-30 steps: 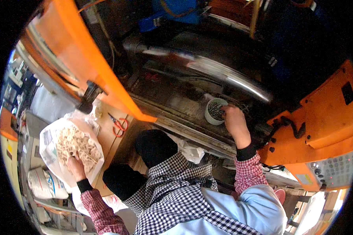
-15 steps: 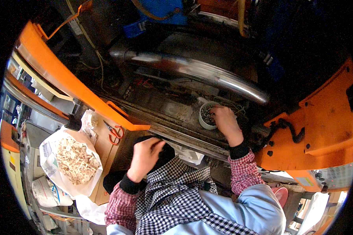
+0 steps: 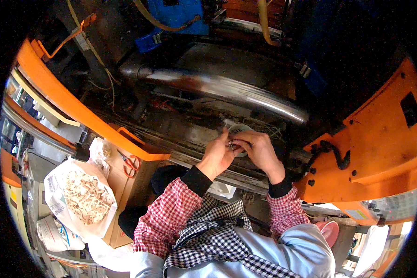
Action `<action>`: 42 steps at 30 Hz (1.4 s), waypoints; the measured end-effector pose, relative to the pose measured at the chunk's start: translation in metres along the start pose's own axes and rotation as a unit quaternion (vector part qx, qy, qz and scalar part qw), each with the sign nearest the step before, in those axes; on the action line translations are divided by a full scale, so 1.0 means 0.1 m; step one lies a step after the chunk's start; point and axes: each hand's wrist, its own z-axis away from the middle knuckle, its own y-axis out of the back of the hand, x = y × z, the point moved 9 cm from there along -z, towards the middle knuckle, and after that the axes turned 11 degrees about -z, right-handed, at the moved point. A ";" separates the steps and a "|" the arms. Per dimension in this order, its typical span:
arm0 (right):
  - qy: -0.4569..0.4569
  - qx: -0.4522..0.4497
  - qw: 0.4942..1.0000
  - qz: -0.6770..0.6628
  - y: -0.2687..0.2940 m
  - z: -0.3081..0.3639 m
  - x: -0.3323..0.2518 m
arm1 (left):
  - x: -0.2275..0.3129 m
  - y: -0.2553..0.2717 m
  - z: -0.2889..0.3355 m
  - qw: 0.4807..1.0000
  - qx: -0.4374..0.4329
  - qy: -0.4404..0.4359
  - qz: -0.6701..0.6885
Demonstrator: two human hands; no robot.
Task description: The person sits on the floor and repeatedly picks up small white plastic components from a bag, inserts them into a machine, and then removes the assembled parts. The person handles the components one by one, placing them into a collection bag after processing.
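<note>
My left hand (image 3: 217,156) and my right hand (image 3: 262,149) meet in front of me, over the front ledge of the machine. Both have their fingers closed around small metal pieces (image 3: 231,145), too small to make out exactly. Just behind the fingers stands a pale round cup (image 3: 239,126), partly covered by my hands. What lies inside it is mostly hidden now.
A thick shiny metal bar (image 3: 227,88) crosses beyond the hands. Orange machine panels flank me, left (image 3: 85,104) and right (image 3: 356,162). At the left, an open white bag (image 3: 55,204) of beige pieces and red-handled scissors (image 3: 132,166) rest on cardboard (image 3: 120,197).
My right hand has come out of the cup of small metal pieces and drawn slightly nearer. My left hand has moved right and forward from near my lap to meet it.
</note>
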 end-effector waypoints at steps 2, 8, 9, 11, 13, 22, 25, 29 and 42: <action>-0.007 0.008 1.000 -0.015 0.02 0.01 0.04 | 0.04 -0.08 0.08 1.000 0.013 -0.001 -0.012; 0.020 0.056 0.998 0.005 0.16 0.06 0.13 | 0.19 -0.14 0.25 1.000 -0.011 -0.017 -0.021; 0.010 0.058 0.998 0.028 0.17 0.05 0.14 | 0.21 -0.12 0.26 1.000 -0.016 -0.020 -0.016; -0.014 0.061 0.995 0.073 0.19 0.05 0.14 | 0.24 -0.11 0.29 0.999 -0.027 -0.015 -0.016; -0.025 0.046 0.991 0.121 0.06 0.11 0.38 | 0.28 -0.13 0.32 0.999 -0.042 -0.016 -0.024; 0.033 0.071 0.992 0.094 0.14 0.00 -0.08 | 0.44 -0.21 0.50 0.984 -0.112 -0.073 -0.121; 0.030 0.087 0.996 -0.024 0.06 -0.02 -0.14 | 0.43 -0.14 0.56 0.985 -0.064 -0.078 -0.142; 0.030 0.060 0.993 -0.097 -0.11 -0.08 -0.20 | 0.56 -0.09 0.74 0.982 0.018 -0.108 -0.154; 0.038 -0.002 0.984 -0.173 -0.23 -0.35 -0.53 | 0.92 -0.11 0.95 0.949 0.079 -0.120 -0.282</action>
